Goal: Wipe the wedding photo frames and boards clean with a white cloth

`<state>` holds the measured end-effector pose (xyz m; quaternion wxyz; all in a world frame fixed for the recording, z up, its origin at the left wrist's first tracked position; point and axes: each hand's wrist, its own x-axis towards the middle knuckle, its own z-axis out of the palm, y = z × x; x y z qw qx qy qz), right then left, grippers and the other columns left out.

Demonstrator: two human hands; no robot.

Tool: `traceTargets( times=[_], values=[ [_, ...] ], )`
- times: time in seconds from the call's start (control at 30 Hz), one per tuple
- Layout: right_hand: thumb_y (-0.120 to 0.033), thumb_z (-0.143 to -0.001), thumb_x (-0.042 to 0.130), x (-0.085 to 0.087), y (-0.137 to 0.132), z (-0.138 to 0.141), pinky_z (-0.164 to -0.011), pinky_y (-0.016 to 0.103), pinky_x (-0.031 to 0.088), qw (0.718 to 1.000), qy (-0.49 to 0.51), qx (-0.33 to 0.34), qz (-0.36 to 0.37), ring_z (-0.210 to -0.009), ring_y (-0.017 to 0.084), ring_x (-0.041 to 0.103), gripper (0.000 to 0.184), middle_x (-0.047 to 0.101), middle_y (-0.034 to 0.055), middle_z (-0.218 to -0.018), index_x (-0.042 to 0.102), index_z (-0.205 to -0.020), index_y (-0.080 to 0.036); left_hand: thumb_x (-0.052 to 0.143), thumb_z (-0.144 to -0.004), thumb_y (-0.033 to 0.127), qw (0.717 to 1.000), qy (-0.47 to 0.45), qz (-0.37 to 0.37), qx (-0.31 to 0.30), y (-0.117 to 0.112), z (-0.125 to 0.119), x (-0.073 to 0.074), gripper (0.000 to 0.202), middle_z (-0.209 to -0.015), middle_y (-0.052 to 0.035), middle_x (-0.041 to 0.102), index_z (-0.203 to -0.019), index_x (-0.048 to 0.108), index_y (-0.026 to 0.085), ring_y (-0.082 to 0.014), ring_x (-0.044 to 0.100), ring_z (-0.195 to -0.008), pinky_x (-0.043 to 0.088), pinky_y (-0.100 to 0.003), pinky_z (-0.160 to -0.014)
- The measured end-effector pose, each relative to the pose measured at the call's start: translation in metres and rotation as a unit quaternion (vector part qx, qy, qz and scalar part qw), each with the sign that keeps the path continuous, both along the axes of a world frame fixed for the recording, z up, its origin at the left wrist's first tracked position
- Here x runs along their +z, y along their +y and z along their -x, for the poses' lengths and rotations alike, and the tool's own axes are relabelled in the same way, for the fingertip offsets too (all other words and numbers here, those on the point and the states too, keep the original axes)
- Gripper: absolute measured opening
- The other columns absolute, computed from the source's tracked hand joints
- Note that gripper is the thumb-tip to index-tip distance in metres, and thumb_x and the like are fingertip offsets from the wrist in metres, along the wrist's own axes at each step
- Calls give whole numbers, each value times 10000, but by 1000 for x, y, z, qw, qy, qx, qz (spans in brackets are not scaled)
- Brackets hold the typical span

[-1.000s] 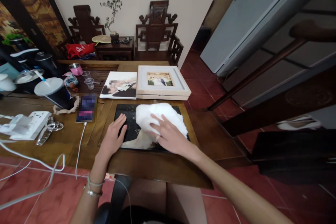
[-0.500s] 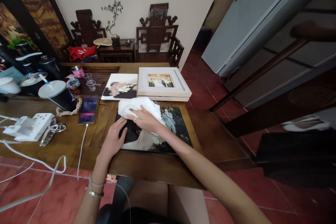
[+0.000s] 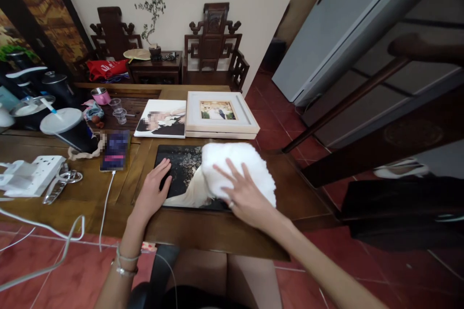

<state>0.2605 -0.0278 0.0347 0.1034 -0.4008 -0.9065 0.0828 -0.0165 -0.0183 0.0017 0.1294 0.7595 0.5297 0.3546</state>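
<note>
A white fluffy cloth [image 3: 217, 154] lies over the right part of a dark photo panel [image 3: 183, 159], which rests flat near the table's front edge. My right hand [image 3: 246, 198] is flat on top of the cloth, fingers spread, pressing rather than gripping it. On the panel's left edge rests my left hand [image 3: 154, 190], open, with its fingers stretched out and nothing in it. A pale dress and dark foliage show in the uncovered part of the picture. The cloth and my right hand hide the panel's right side.
Behind the panel lie a white-edged photo print [image 3: 163, 128] and a framed picture [image 3: 250, 128] atop another flat piece. To the left are a phone [image 3: 115, 149] on a cable, a lidded cup [image 3: 68, 130], a power strip [image 3: 45, 174] and a clear hair clip [image 3: 60, 186].
My right hand has swept the cloth rightward and nearer across the panel, baring its upper left and covering the figure in the suit. My left hand stays on the left edge.
</note>
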Motion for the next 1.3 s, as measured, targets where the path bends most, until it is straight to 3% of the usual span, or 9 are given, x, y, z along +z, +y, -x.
traceTargets(
  times=[0.13, 0.23, 0.47, 0.6, 0.77, 0.9, 1.0, 1.1, 1.3],
  values=[
    [-168, -736, 600, 5, -51, 20, -1107, 688, 25, 996, 8, 78, 42, -1435, 376, 74, 246, 272, 14, -1549, 737, -922, -251, 453, -929, 257, 1000, 3, -1, 3, 0, 1, -2, 378, -1367, -140, 541, -1276, 561, 151, -243, 461, -1315, 382, -483, -1097],
    [-179, -774, 570, 9, -54, 25, -1122, 658, 51, 993, 12, 104, 51, -1440, 346, 90, 260, 281, 50, -1546, 718, -983, -221, 459, -927, 261, 1000, 2, 3, 2, 1, 2, -4, 386, -1382, -131, 528, -1287, 555, 159, -245, 454, -1320, 376, -477, -1102],
    [-164, -903, 411, 17, 44, 31, -1130, 590, 154, 997, 22, 50, 53, -1417, 269, 237, 341, 550, 142, -1341, 619, -1172, -146, 465, -924, 256, 1000, 4, 7, -2, 2, 3, -6, 390, -1384, -131, 527, -1290, 550, 155, -237, 446, -1326, 368, -463, -1109],
    [-242, -932, 414, 14, 71, 45, -1074, 686, 155, 999, 15, -10, 44, -1414, 359, 205, 352, 495, 173, -1391, 611, -1203, -135, 461, -925, 268, 1000, -1, 12, 1, 1, 2, -2, 374, -1371, -126, 541, -1270, 567, 170, -237, 461, -1315, 378, -472, -1100],
    [-193, -795, 594, 2, 20, 53, -1065, 729, 73, 1000, -3, 11, 25, -1416, 429, 111, 360, 325, 90, -1524, 675, -1143, -241, 466, -923, 281, 1000, 0, 20, 5, 0, 1, 2, 384, -1373, -131, 538, -1277, 563, 170, -242, 468, -1310, 372, -478, -1102],
    [-228, -766, 628, -3, -39, 46, -1092, 700, 7, 996, 0, 79, 49, -1431, 388, 70, 329, 270, 22, -1552, 694, -1082, -291, 454, -928, 272, 1000, 1, 22, 3, 0, 1, 1, 385, -1386, -121, 527, -1289, 553, 181, -243, 446, -1326, 361, -486, -1108],
    [-254, -815, 580, 4, -56, 37, -1124, 651, 24, 992, 8, 112, 60, -1444, 332, 66, 279, 278, 21, -1550, 685, -1073, -257, 449, -930, 268, 1000, 2, 19, -1, 1, 2, -2, 383, -1389, -120, 524, -1286, 556, 174, -239, 440, -1331, 353, -479, -1114],
    [-243, -871, 506, 15, -39, 26, -1156, 573, 100, 991, 20, 119, 63, -1438, 272, 159, 263, 406, 73, -1481, 677, -1070, -217, 455, -930, 263, 1000, 2, 15, 1, 1, 3, -5, 392, -1402, -123, 510, -1298, 545, 162, -232, 434, -1335, 351, -464, -1120],
    [-280, -938, 399, 17, 45, 11, -1136, 556, 199, 998, 37, 14, 48, -1368, 279, 346, 314, 568, 120, -1325, 629, -1134, -194, 463, -921, 261, 1000, -7, 7, 0, 1, 2, -5, 375, -1370, -118, 544, -1274, 565, 181, -235, 457, -1319, 371, -479, -1105]
  ],
)
